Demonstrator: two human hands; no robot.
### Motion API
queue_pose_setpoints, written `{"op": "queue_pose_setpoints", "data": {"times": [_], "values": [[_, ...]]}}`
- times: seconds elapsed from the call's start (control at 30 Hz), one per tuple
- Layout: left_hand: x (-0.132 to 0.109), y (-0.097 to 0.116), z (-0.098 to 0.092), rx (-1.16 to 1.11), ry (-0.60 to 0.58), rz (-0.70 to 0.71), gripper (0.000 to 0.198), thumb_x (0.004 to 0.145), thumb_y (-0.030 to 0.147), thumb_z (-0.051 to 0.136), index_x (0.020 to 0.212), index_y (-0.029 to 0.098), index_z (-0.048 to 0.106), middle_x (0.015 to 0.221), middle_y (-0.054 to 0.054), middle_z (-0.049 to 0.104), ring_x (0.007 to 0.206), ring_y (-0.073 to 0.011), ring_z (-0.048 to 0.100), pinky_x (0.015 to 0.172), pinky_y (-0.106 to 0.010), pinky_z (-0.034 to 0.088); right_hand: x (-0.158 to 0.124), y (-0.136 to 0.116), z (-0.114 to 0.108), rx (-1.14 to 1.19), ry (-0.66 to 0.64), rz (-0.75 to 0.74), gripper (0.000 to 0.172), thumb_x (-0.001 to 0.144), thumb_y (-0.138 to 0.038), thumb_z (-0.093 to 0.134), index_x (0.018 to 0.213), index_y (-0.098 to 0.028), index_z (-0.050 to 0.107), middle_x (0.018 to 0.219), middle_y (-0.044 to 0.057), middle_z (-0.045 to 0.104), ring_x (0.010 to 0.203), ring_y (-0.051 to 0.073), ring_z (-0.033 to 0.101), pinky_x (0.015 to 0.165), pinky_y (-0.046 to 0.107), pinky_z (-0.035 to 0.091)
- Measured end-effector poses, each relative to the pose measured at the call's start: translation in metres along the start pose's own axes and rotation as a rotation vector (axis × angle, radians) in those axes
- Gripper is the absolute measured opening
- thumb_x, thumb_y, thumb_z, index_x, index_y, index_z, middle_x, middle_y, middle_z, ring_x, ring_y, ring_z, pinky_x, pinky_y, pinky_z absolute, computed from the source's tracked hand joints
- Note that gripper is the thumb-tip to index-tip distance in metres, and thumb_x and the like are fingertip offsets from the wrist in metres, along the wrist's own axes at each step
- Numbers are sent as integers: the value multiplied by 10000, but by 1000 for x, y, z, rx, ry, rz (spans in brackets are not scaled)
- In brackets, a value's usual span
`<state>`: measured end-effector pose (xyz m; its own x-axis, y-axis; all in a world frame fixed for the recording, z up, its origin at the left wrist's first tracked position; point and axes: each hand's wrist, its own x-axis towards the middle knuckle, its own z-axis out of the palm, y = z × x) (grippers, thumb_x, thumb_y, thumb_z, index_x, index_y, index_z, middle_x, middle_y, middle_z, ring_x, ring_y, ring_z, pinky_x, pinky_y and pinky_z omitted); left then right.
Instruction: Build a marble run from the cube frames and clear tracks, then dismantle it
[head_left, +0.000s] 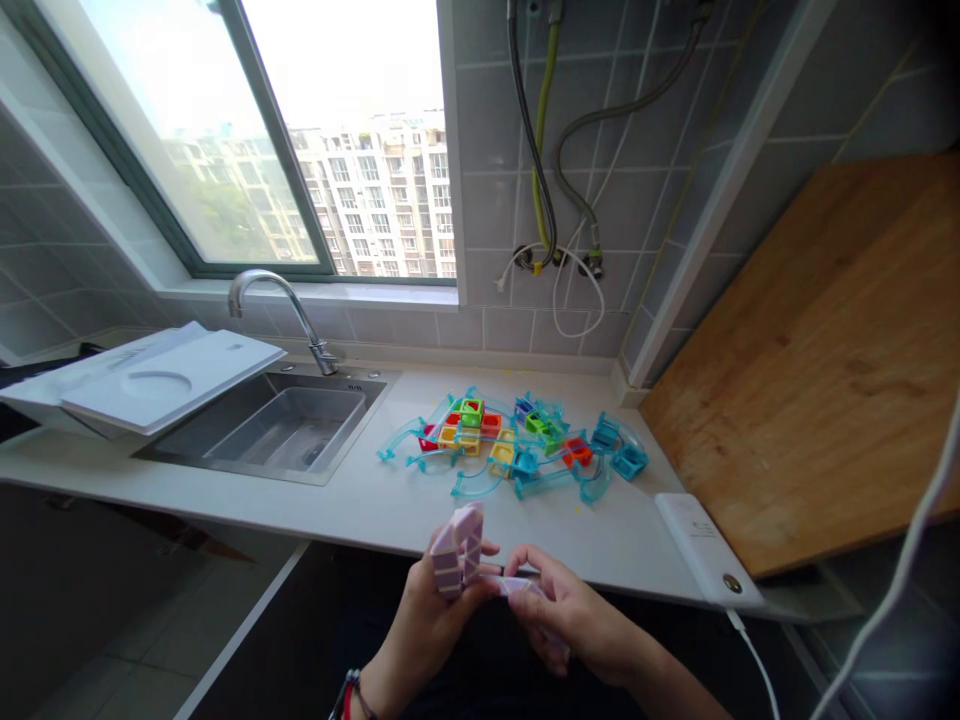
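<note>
My left hand [424, 620] grips a pale purple tile piece [457, 548] and holds it upright in front of the counter edge. My right hand [574, 615] pinches a second pale purple piece [510, 584] that lies flat and meets the first at its lower end. Both hands hover below the white counter [360, 500], close together. On the counter beyond them lies a pile of coloured plastic blocks and clear blue curved track pieces [517, 445].
A steel sink [277, 425] with a faucet [281, 305] is at the left, a white board [161, 375] lying over its left side. A large wooden board [817, 370] leans at the right. A white device [705, 550] with a cable lies at the counter's front right.
</note>
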<state>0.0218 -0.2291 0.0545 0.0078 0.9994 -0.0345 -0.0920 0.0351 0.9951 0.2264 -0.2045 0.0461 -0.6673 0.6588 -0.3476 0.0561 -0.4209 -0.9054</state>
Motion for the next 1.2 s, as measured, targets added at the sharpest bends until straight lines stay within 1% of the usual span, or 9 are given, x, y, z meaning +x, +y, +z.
{"op": "queue_pose_setpoints", "data": {"times": [0.13, 0.23, 0.37, 0.53, 0.73, 0.83, 0.93, 1.07, 1.2], "values": [[1, -4, 7, -102, 42, -12, 622, 759, 265, 811, 1339, 226, 590, 1169, -142, 718, 1076, -315, 685, 895, -351, 549, -16, -13, 8, -161, -1, -59, 545, 915, -631, 551, 1264, -215, 513, 730, -19, 631, 582, 132, 593, 550, 227, 461], [0, -9, 11, -1, -57, -47, 550, 826, 319, 746, 1334, 215, 564, 945, -99, 752, 777, -241, 720, 690, -277, 563, -20, -21, 7, -374, 109, -168, 447, 937, -580, 555, 1154, -199, 639, 912, 53, 707, 838, 197, 652, 763, 298, 489], [-5, -7, 15, 57, -270, -186, 557, 878, 424, 657, 1368, 213, 496, 852, -72, 714, 444, -122, 555, 382, -184, 389, -5, -15, -2, -162, 268, -213, 546, 857, -604, 651, 1202, -184, 594, 939, 53, 675, 826, 203, 623, 674, 283, 491], [-9, 7, 15, 235, -289, -81, 692, 689, 334, 846, 1322, 219, 593, 937, -59, 697, 732, -178, 608, 628, -223, 492, 10, -7, -4, -42, 307, -304, 461, 743, -504, 807, 1000, -164, 632, 734, -22, 600, 660, 136, 542, 632, 250, 448], [2, -6, 4, 357, -314, -15, 603, 848, 382, 715, 1382, 214, 492, 944, -40, 669, 764, -155, 575, 730, -249, 469, 11, 2, -15, -25, 538, -389, 411, 755, -477, 796, 959, -146, 663, 723, -14, 597, 632, 128, 518, 593, 233, 441], [8, -17, -5, 354, -352, -9, 398, 911, 403, 637, 1241, 184, 594, 907, -39, 673, 717, -134, 582, 684, -235, 471, 7, 5, -26, 55, 635, -436, 401, 744, -440, 812, 980, -158, 654, 751, -14, 595, 662, 131, 521, 619, 232, 457], [11, -20, -12, 377, -351, 27, 343, 892, 410, 665, 1140, 173, 675, 938, -63, 719, 750, -156, 632, 676, -237, 504, 1, 6, -35, 65, 602, -427, 372, 729, -412, 827, 938, -172, 633, 717, -33, 561, 638, 117, 491, 600, 218, 435], [13, -16, -19, 540, -207, 242, 343, 861, 367, 718, 1167, 216, 687, 1048, -68, 741, 913, -197, 689, 787, -263, 543, -9, 2, -51, -39, 578, -363, 335, 742, -427, 804, 852, -183, 603, 673, -53, 523, 608, 104, 454, 575, 206, 385], [15, -8, -24, 637, -266, 452, 307, 883, 339, 708, 1172, 237, 679, 974, -35, 759, 841, -154, 712, 783, -232, 554, -26, -13, -61, -366, 390, -222, 326, 776, -428, 753, 968, -170, 696, 783, 8, 657, 735, 180, 586, 672, 258, 440]]}}
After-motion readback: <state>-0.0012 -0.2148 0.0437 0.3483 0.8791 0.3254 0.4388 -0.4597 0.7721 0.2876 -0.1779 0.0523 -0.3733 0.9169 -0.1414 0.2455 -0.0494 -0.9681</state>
